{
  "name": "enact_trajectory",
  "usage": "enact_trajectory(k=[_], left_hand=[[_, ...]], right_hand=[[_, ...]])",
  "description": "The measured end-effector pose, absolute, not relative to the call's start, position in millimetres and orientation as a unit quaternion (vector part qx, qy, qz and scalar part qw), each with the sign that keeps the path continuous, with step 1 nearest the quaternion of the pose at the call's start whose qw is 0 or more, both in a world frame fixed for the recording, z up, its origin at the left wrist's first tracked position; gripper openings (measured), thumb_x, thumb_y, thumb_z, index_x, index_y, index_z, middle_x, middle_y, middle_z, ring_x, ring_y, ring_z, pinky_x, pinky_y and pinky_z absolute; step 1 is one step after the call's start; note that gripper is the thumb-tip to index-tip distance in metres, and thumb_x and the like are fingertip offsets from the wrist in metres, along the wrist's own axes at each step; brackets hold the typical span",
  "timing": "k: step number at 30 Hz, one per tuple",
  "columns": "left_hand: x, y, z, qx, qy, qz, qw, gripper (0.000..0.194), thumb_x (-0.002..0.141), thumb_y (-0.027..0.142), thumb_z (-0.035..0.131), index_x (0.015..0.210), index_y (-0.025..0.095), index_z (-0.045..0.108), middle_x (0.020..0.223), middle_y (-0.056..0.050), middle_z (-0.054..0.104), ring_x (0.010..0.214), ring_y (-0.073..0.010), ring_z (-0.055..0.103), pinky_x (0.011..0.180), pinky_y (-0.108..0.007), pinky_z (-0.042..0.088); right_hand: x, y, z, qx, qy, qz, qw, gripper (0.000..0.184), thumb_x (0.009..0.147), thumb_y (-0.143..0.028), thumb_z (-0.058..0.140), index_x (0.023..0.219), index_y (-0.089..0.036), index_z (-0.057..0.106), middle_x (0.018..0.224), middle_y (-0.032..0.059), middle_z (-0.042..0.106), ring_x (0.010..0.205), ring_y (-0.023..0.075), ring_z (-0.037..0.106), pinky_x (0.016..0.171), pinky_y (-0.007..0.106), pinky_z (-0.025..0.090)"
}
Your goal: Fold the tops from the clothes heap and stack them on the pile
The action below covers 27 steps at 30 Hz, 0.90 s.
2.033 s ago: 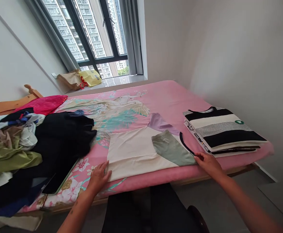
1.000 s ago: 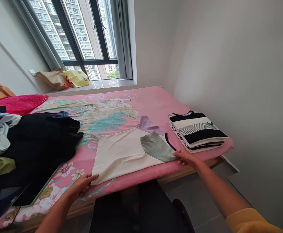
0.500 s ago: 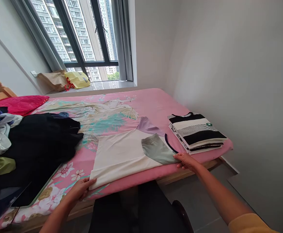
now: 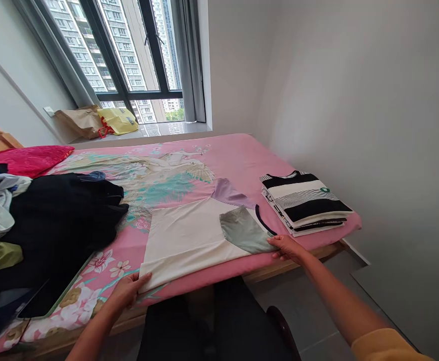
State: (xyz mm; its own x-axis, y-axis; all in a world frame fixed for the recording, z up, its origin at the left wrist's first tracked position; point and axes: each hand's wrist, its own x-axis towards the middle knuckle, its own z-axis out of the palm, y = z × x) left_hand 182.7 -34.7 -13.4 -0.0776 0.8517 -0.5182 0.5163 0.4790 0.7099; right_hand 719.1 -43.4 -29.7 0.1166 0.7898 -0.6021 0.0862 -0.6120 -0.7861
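A cream T-shirt (image 4: 184, 230) with one lilac sleeve, one grey-green sleeve and a dark neckband lies flat on the pink bed. Its near side is folded over, so the grey-green sleeve rests on top of the body. At the hem's near corner, my left hand (image 4: 127, 290) pinches the cloth between thumb and fingers. My right hand (image 4: 287, 248) grips the shirt's near shoulder edge, close to the neckband. Beyond that hand sits a stack of folded shirts (image 4: 305, 200), a black-and-white striped one on top.
A heap of dark clothes (image 4: 69, 215) covers the bed's left side, with a tablet-like dark panel (image 4: 41, 303) at its near edge. A red pillow (image 4: 27, 158) lies behind. Paper and yellow bags (image 4: 118, 121) stand on the windowsill. The wooden bed edge (image 4: 257, 276) runs along the front.
Both hands keep their hold at the same places on the T-shirt. The view has shifted very slightly; the shirt and the stack look unchanged.
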Motion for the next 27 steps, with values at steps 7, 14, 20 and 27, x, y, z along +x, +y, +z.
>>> enact_trajectory(k=[7, 14, 20, 27], left_hand=[[186, -38, -16, 0.478, 0.728, 0.196, 0.45, 0.052, 0.056, 0.072, 0.055, 0.071, 0.022, 0.05, 0.034, 0.011, 0.031, 0.029, -0.0096, 0.028, 0.035, -0.022, 0.019], [187, -46, -20, 0.58, 0.736, 0.218, 0.272, 0.042, 0.073, 0.057, 0.048, 0.08, 0.02, 0.065, 0.065, 0.003, 0.061, 0.066, -0.015, 0.056, 0.059, -0.023, 0.035], [187, -45, -22, 0.617, 0.753, 0.137, 0.186, 0.039, 0.081, 0.054, 0.042, 0.083, 0.021, 0.064, 0.066, 0.002, 0.061, 0.069, -0.0164, 0.058, 0.062, -0.024, 0.034], [203, -58, -18, 0.654, 0.709, 0.261, 0.025, 0.036, 0.085, 0.043, 0.044, 0.108, 0.019, 0.059, 0.09, -0.006, 0.065, 0.088, -0.0209, 0.06, 0.077, -0.031, 0.046]], right_hand=[[717, -48, -34, -0.696, -0.317, 0.574, 0.292, 0.041, 0.071, -0.049, 0.067, 0.092, -0.019, 0.05, 0.072, -0.0025, 0.057, 0.049, 0.0086, 0.06, 0.036, 0.014, 0.032], [714, -47, -46, -0.732, -0.359, 0.503, 0.289, 0.035, 0.074, -0.05, 0.061, 0.085, -0.018, 0.052, 0.061, -0.0064, 0.048, 0.04, 0.0077, 0.053, 0.035, 0.017, 0.03], [718, -49, -41, -0.791, -0.454, 0.351, 0.213, 0.033, 0.078, -0.05, 0.051, 0.084, -0.019, 0.058, 0.059, -0.0015, 0.055, 0.046, 0.0136, 0.056, 0.043, 0.024, 0.036], [686, -67, 1, -0.744, -0.601, 0.106, 0.272, 0.028, 0.085, -0.039, 0.041, 0.097, -0.022, 0.059, 0.102, 0.0059, 0.064, 0.09, 0.0199, 0.059, 0.074, 0.031, 0.046]])
